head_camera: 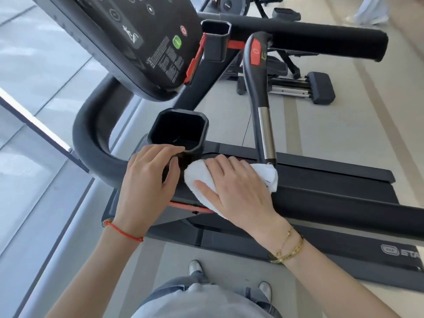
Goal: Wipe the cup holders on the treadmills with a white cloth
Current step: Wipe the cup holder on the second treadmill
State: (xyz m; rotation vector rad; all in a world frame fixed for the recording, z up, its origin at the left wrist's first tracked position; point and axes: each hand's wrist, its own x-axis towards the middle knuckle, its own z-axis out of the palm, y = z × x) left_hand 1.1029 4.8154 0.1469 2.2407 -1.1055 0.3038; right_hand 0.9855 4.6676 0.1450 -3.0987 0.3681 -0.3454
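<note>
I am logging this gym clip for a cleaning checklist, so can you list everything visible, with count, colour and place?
cup holders: 2, black; the near one at centre, the far one beyond the console
white cloth: 1, against the near holder's outer wall
console: 1, black with a green button, upper left
handrails: 2, black; a curved one at left, a padded one at upper right
treadmill deck: 1, dark grey, right
other exercise machine: 1, dark, behind
shoes: 2, pale, at bottom
left hand: grips the near holder
right hand: presses the cloth
</note>
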